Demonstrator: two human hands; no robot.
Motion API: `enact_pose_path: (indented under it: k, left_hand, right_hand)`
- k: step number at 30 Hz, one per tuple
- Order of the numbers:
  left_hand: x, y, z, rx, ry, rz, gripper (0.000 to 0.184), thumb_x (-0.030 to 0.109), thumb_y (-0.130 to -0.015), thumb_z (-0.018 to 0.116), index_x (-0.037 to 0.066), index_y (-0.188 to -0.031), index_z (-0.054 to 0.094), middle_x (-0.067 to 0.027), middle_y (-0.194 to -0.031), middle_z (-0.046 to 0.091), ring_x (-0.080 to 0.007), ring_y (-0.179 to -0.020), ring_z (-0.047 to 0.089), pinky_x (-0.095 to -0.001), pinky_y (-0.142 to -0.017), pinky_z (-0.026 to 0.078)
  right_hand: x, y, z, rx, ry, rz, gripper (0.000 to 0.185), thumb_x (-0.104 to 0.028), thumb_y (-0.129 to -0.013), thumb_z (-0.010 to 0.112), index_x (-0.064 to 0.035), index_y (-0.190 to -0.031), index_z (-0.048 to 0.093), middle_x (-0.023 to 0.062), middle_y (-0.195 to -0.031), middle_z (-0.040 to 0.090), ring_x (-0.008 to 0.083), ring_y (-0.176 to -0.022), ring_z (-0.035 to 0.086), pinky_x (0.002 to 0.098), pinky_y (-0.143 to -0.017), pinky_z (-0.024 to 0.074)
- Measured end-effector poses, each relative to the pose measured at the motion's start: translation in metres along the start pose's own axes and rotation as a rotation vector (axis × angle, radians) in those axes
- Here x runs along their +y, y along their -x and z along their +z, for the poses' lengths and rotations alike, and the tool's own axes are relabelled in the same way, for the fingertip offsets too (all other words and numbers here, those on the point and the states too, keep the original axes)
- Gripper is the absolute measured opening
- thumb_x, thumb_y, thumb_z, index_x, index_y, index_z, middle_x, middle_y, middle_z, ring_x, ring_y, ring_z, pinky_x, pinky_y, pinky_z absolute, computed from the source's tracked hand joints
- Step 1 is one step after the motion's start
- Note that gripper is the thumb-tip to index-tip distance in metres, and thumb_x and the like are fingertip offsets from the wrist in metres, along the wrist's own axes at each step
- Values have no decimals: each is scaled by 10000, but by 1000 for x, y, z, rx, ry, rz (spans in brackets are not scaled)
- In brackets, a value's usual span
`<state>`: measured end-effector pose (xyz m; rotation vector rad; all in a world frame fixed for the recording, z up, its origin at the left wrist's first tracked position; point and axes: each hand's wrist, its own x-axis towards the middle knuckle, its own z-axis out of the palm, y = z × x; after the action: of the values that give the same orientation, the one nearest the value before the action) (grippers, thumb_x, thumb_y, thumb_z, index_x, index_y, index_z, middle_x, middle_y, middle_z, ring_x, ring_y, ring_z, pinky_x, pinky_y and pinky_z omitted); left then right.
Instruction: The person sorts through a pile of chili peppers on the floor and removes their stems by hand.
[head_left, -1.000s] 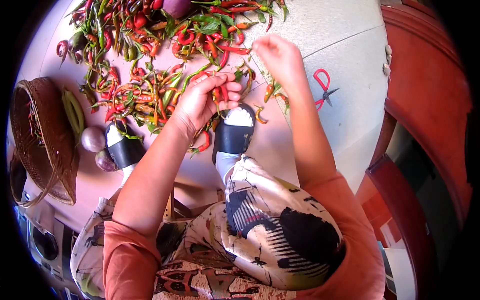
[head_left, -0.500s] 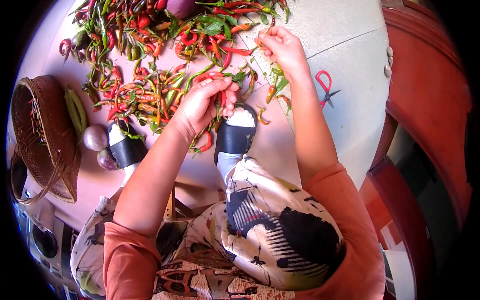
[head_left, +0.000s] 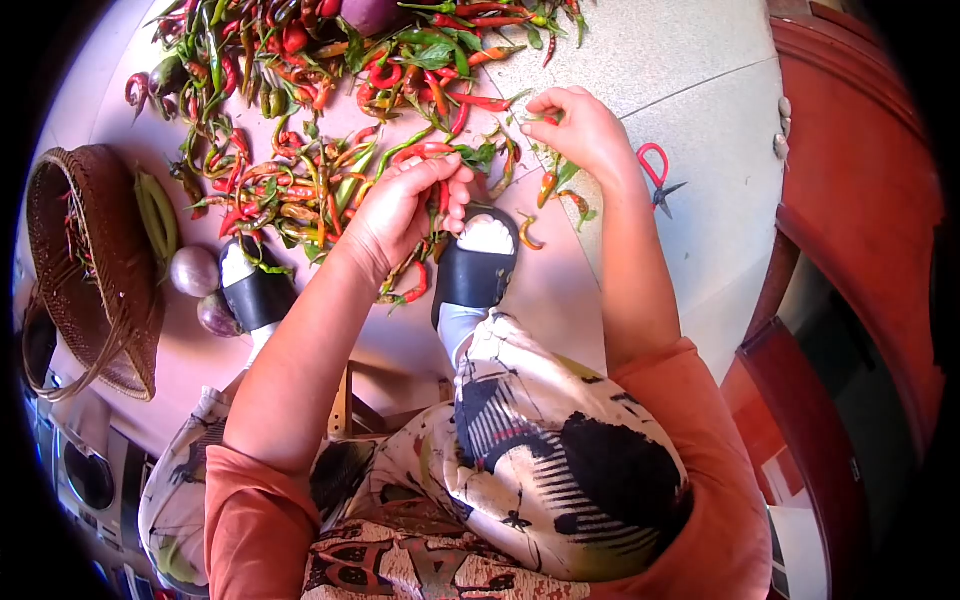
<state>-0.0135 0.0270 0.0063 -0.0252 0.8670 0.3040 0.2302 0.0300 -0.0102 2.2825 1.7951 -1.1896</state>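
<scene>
My left hand [head_left: 408, 207] is closed with its palm turned in, and red chili peppers [head_left: 444, 196] show between its fingers, just above my right foot. Part of what it holds is hidden by the fingers. To the right, my right hand [head_left: 585, 135] hovers over scattered green bits and leaves [head_left: 562, 172], thumb and forefinger apart. A small greenish speck shows in that gap, but I cannot tell whether it lies on the floor behind. Below the left hand, a heap of red and green chilies [head_left: 290, 195] spreads across the floor.
A larger chili pile [head_left: 300, 60] with a purple eggplant [head_left: 370, 14] lies at the top. Red-handled scissors [head_left: 656, 178] rest at right. On the left stand a woven basket [head_left: 95, 270], long green pods [head_left: 155, 215] and round eggplants [head_left: 193, 272]. Black sandals [head_left: 474, 276] flank the chilies.
My right hand has moved down and slightly right, away from the larger pile, and its pinched fingers have parted. My left hand stays nearly still around the chilies.
</scene>
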Motion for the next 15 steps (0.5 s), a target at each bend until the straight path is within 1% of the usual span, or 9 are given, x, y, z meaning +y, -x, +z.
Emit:
enact_pose_path:
  k: [2, 3, 5, 8, 10, 12, 13, 14, 15]
  left_hand:
    - [0, -1, 2, 7, -4, -1, 182, 175, -896, 549, 6, -873, 612, -58, -674, 612, -152, -551, 562, -280, -530, 482]
    - [-1, -1, 3, 13, -33, -11, 182, 184, -892, 561, 11, -870, 614, -51, -674, 611, -146, -551, 561, -276, -530, 481]
    - [-5, 1, 3, 14, -71, -28, 162, 191, -867, 615, 29, -873, 619, -29, -677, 607, -122, -553, 556, -258, -533, 476]
    - [-8, 5, 3, 37, -128, -56, 127, 167, -849, 641, 44, -876, 623, -20, -686, 605, -107, -564, 556, -245, -541, 475]
    - [-8, 6, 0, 49, -138, -58, 125, 155, -842, 651, 47, -897, 621, -18, -725, 611, -95, -592, 561, -242, -554, 482]
    - [-9, 5, -2, 88, -130, -57, 175, 147, -864, 621, 39, -1000, 629, -52, -793, 644, -126, -641, 592, -270, -593, 515]
    - [-9, 3, -3, 50, -112, -18, 248, 145, -872, 610, 37, -1095, 602, -70, -864, 656, -129, -686, 607, -262, -615, 523]
    - [-11, 1, -4, 30, -95, 5, 277, 139, -877, 600, 27, -1129, 571, -88, -956, 650, -139, -760, 627, -267, -660, 540]
    - [-10, 2, 1, 22, -47, 35, 272, 127, -868, 613, 27, -1117, 567, -78, -953, 643, -142, -782, 622, -268, -680, 540]
  right_hand:
    - [-8, -2, 5, 127, -90, -59, 236, -201, -727, 695, -129, -949, 660, 73, -882, 590, 207, -772, 596, 331, -698, 480]
    - [-11, -5, 9, 128, -89, -59, 236, -201, -727, 695, -129, -949, 660, 73, -882, 590, 207, -772, 596, 331, -698, 480]
    - [-13, -10, 20, 273, 80, -171, 189, -185, -729, 687, -137, -909, 655, 82, -872, 578, 248, -809, 599, 349, -703, 485]
    - [-10, -12, 18, 241, 95, -155, 148, -182, -732, 683, -137, -870, 649, 90, -874, 572, 280, -839, 594, 367, -711, 487]
    - [-13, -7, 9, 271, 75, -196, 126, -159, -732, 678, -122, -849, 649, 89, -861, 565, 251, -790, 595, 346, -691, 485]
    - [-18, 10, -2, 187, 9, -123, 101, -133, -742, 670, -91, -831, 645, 85, -829, 562, 219, -713, 582, 323, -658, 476]
    - [-21, 17, -2, 122, -147, -111, 91, -105, -759, 662, -61, -837, 641, 64, -803, 563, 163, -649, 548, 294, -626, 460]
    - [-25, 23, 3, 124, -143, -107, 91, -105, -759, 662, -61, -837, 641, 64, -803, 563, 163, -649, 548, 294, -626, 460]
    - [-29, 28, 11, -6, -288, -172, 89, -100, -772, 656, -54, -847, 643, 55, -785, 562, 143, -653, 543, 284, -623, 457]
